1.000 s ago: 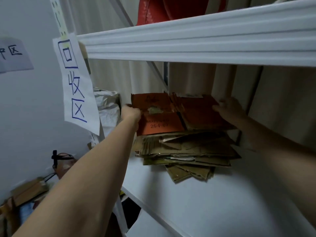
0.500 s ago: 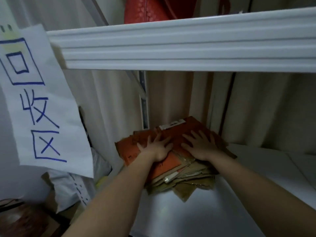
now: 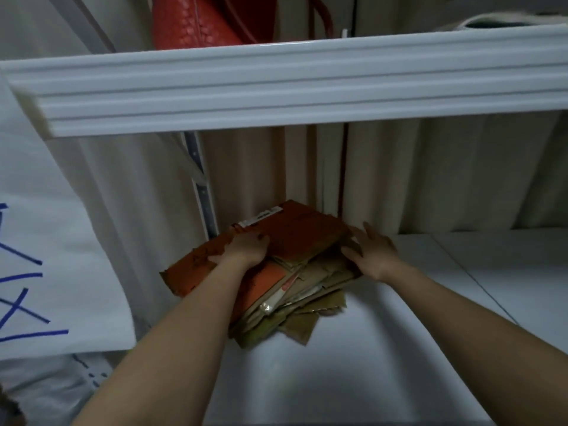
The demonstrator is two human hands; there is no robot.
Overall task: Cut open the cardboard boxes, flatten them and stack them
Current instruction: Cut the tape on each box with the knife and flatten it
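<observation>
A stack of flattened brown cardboard [image 3: 301, 293] lies on a white shelf [image 3: 384, 348], up against a curtain. On top lies a flattened orange-red box [image 3: 301, 232] with a white label strip at its far edge. My left hand [image 3: 246, 249] rests on the near left part of that orange-red box, fingers curled down on it. My right hand [image 3: 373, 252] lies with straight fingers against the right side of the stack.
The white front rail of the shelf above [image 3: 292, 87] crosses the whole view, with a red bag [image 3: 199, 23] on it. A paper sign with blue writing [image 3: 46, 272] hangs at the left. A beige curtain [image 3: 430, 173] closes the back.
Both hands were flat on top of the orange-red box; the right one has slid off to the stack's right side and the left one now curls. The view has come closer.
</observation>
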